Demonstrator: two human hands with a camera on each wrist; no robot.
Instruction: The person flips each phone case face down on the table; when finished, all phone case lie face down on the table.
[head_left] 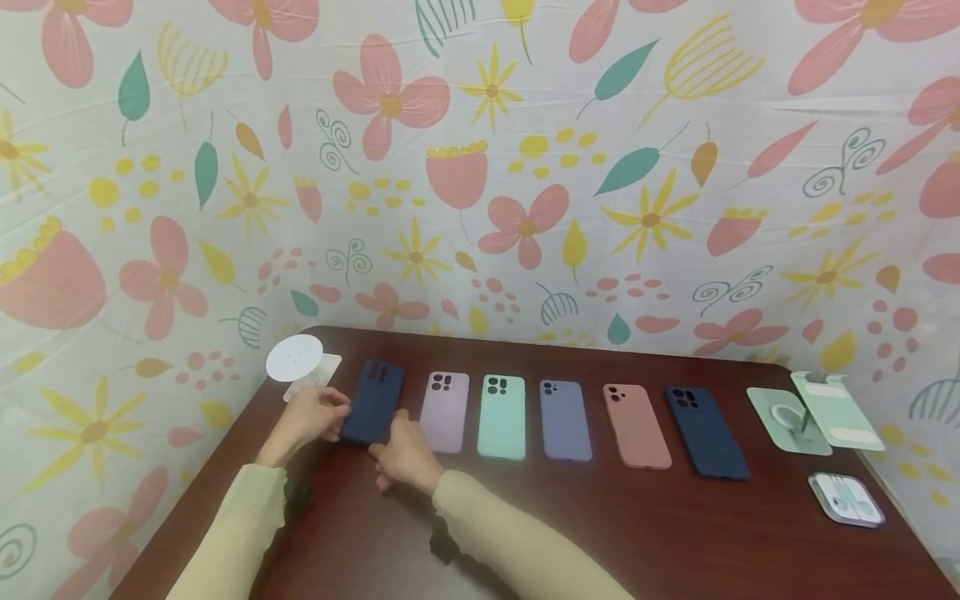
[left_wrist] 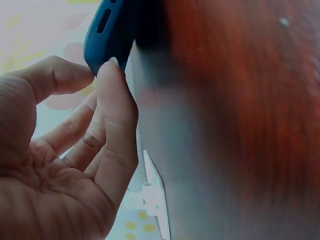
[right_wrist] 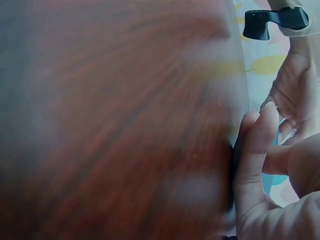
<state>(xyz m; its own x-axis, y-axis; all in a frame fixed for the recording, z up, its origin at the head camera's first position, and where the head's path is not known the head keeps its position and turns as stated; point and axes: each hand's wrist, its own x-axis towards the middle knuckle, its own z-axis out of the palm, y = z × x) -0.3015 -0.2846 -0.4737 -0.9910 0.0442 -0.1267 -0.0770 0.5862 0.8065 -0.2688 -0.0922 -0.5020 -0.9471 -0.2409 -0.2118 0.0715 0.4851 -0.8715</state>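
A dark blue phone case (head_left: 372,404) lies at the left end of a row of cases, its camera cutouts toward the wall. My left hand (head_left: 309,419) pinches its lower left corner; in the left wrist view, thumb and forefinger meet on the blue case (left_wrist: 104,37) below a slot in its edge. At its lower right corner, my right hand (head_left: 408,454) holds the edge with curled fingers. Only a blue sliver of the case (right_wrist: 270,184) shows behind the right hand (right_wrist: 270,185) in the right wrist view. Immediately to the right lies a lilac phone case (head_left: 446,412).
Farther right are a mint case (head_left: 502,425), a periwinkle case (head_left: 566,425), a pink case (head_left: 641,429) and another dark blue case (head_left: 708,437). A white round stand (head_left: 295,358) stands back left. A green stand (head_left: 836,408) and boxed earphones (head_left: 847,500) are at right.
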